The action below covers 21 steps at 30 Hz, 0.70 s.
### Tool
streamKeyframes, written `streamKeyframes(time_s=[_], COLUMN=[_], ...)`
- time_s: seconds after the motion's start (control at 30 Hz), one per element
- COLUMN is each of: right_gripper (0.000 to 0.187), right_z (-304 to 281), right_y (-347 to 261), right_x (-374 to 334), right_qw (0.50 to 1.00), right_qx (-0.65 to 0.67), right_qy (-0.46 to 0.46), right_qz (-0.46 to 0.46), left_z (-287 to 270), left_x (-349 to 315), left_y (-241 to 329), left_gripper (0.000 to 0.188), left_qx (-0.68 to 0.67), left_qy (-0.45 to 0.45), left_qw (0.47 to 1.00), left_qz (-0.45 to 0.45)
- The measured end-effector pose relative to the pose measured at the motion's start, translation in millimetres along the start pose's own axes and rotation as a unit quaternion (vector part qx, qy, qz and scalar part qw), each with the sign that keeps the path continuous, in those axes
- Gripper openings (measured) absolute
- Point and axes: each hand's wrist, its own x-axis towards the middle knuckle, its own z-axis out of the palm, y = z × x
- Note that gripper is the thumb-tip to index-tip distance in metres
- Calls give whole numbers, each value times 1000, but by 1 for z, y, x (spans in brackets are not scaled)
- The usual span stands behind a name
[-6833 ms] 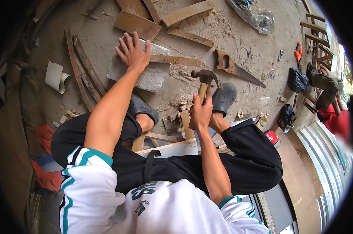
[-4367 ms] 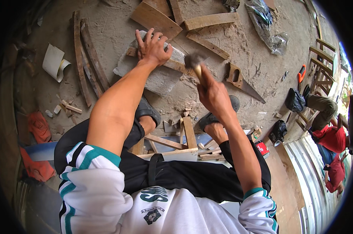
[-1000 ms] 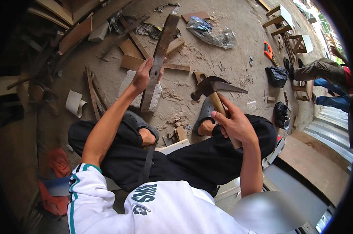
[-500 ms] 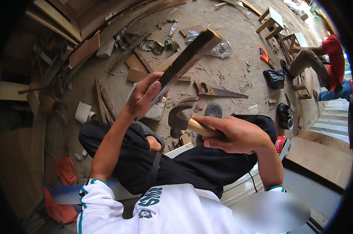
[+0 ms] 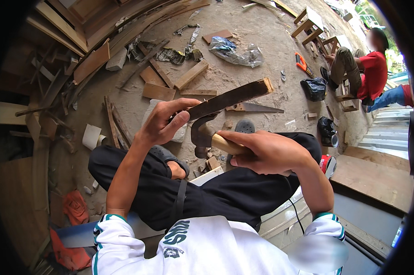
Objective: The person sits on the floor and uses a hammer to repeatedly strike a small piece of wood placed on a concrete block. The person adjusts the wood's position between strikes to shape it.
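My left hand (image 5: 168, 120) grips one end of a dark, weathered strip of wood (image 5: 234, 97), its pale cut end pointing to the right. My right hand (image 5: 269, 151) is closed round the light wooden handle of a claw hammer (image 5: 201, 135). The claw sits just under the strip, near my left fingers; whether it touches the wood I cannot tell. Beyond the strip a handsaw (image 5: 257, 108) lies on the ground, its handle partly covered by the wood. A pale block (image 5: 178, 133) is partly hidden behind my left hand.
Wood offcuts (image 5: 192, 74) and crumpled clear plastic (image 5: 239, 55) litter the ground ahead. Stacked boards (image 5: 95, 62) line the left. At the right, a person in a red shirt (image 5: 374, 75) sits near small stools (image 5: 309, 24) and a black bag (image 5: 314, 88). An orange cloth (image 5: 74, 205) lies at lower left.
The wood strip has swung from steeply upright to nearly level, its far end moving right and down. My right hand and the hammer have shifted slightly left.
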Motion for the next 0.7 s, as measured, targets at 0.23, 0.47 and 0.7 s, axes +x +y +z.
streamKeyframes(time_s=[0.23,0.47,0.7], right_gripper=[64,67,65], right_z=[-11,-12,-8], right_y=[-4,9,31], right_x=[19,43,63], right_qw=[990,981,952], right_qx=[73,148,277], right_qy=[-81,-115,-123], right_qz=[92,52,40], left_z=[-8,-15,-32], left_x=[3,-5,-11], left_y=[-5,-8,-14], left_gripper=[37,37,42], left_qx=[67,71,88], left_qy=[-1,-10,-35], left_qw=[998,995,987], left_qz=[-1,-72,-130])
